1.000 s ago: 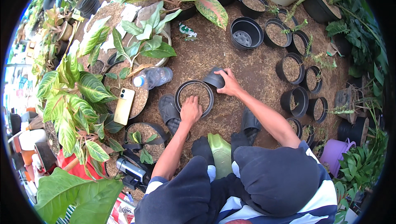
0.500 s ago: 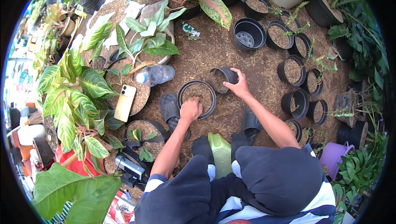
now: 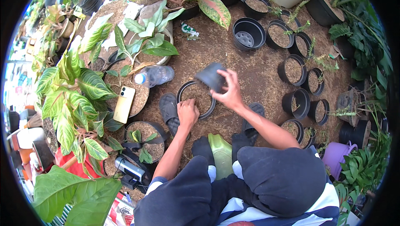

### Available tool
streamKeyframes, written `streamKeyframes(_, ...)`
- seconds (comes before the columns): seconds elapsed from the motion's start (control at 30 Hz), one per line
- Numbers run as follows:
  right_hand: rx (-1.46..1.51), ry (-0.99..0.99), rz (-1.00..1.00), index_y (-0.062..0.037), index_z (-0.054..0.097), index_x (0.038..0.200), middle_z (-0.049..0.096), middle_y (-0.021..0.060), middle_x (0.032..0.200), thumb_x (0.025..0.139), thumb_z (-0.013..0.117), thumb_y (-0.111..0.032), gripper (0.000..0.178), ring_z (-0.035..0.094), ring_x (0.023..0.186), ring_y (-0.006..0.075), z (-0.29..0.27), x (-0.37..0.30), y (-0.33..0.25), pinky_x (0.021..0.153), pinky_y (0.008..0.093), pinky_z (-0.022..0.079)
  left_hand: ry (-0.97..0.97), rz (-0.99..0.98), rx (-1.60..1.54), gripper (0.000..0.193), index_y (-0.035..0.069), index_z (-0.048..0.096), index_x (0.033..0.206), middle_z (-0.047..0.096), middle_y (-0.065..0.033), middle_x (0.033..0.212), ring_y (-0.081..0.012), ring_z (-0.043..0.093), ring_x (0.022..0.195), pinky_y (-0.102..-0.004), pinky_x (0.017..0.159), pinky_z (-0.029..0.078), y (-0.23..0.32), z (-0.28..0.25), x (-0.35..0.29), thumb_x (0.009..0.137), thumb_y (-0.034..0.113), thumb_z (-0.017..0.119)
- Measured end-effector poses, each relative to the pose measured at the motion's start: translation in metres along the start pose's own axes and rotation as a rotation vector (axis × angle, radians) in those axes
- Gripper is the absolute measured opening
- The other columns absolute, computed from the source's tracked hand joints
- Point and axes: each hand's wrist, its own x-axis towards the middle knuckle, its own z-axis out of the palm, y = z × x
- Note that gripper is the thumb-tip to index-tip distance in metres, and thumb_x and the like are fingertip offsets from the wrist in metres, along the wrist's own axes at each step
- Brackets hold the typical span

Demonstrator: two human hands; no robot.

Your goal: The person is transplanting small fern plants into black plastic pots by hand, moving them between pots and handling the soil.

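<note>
One pot [image 3: 208, 76] tilts, gripped in right hand [image 3: 228, 90]; left hand [image 3: 188, 112], grip unclear, overlaps planter [image 3: 179, 96]

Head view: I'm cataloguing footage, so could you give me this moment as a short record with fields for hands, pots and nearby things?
Left hand: at the round black pot, fingers curled; fingertip contact unclear
Right hand: gripping a smaller dark pot, tilted, slightly blurred
Held pot's place: overlaps the round pot's upper-right rim in the picture; contact unclear
Left side: clear bottle on its side, gold phone, left sandal
Right side: several soil-filled black pots, purple container
</note>
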Motion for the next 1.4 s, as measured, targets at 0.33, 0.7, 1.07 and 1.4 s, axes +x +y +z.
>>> streamKeyframes(0.33,-0.239,-0.135,-0.466,-0.0214,0.054,0.134,0.037,0.0183,0.145,0.053,0.091,-0.015,0.089,0.041,0.135,0.0414,0.017,-0.014,0.001,0.11,0.0467,0.047,0.017,-0.016,-0.174,0.016,0.004,0.065,0.084,0.066,-0.0135,0.083,-0.0354,0.063,0.084,-0.044,0.084,0.045,-0.019,-0.006,-0.017,0.071,-0.002,0.058)
streamKeyframes(0.7,-0.077,0.416,0.29,-0.013,0.044,0.14,0.045,0.0206,0.132,0.074,0.083,-0.034,0.081,0.047,0.124,0.0371,-0.022,0.02,0.097,0.107,0.0469,0.039,-0.27,0.152,0.092,0.057,0.002,0.056,0.127,0.058,-0.0154,0.127,-0.0324,0.054,0.119,-0.0472,0.101,0.043,-0.003,0.01,0.002,0.094,0.049,0.057)
streamKeyframes(1.07,-0.258,0.321,0.383,-0.0132,0.04,0.143,0.04,0.0223,0.137,0.072,0.084,-0.032,0.085,0.043,0.129,0.0386,-0.051,-0.008,0.147,0.108,0.0462,0.04,-0.524,-0.028,0.089,0.066,-0.002,0.062,0.109,0.064,-0.02,0.108,-0.0359,0.06,0.109,-0.0465,0.095,0.047,0.001,0.008,0.02,0.092,0.061,0.055)
streamKeyframes(1.4,-0.291,0.275,0.297,-0.0163,0.039,0.144,0.037,0.0183,0.139,0.071,0.083,-0.03,0.086,0.042,0.131,0.0374,-0.049,-0.015,0.145,0.108,0.0472,0.041,-0.417,0.011,0.113,0.071,-0.003,0.054,0.131,0.058,-0.021,0.129,-0.0355,0.054,0.124,-0.0457,0.106,0.039,-0.002,0.021,-0.005,0.097,0.058,0.048)
